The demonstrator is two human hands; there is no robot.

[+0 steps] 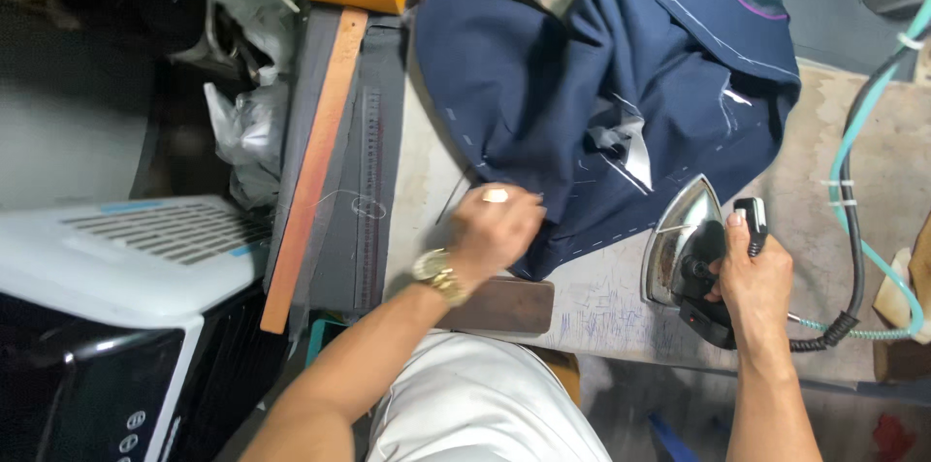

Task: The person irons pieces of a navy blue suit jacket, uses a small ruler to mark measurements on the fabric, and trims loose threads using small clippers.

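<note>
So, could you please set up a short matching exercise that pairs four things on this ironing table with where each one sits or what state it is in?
Things:
1. steam iron
2. navy garment
3. left hand
4. wooden block

Places or states:
A. pressing down on the near edge of the cloth
B. tilted up on its heel, handle in the right hand
C. lying at the near edge of the table, by the left wrist
D. spread out with pale chalk and basting lines

Pairs: 1-B, 2-D, 3-A, 4-C

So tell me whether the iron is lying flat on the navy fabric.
No: the iron is tipped up in the right hand, beside the navy fabric.
</note>
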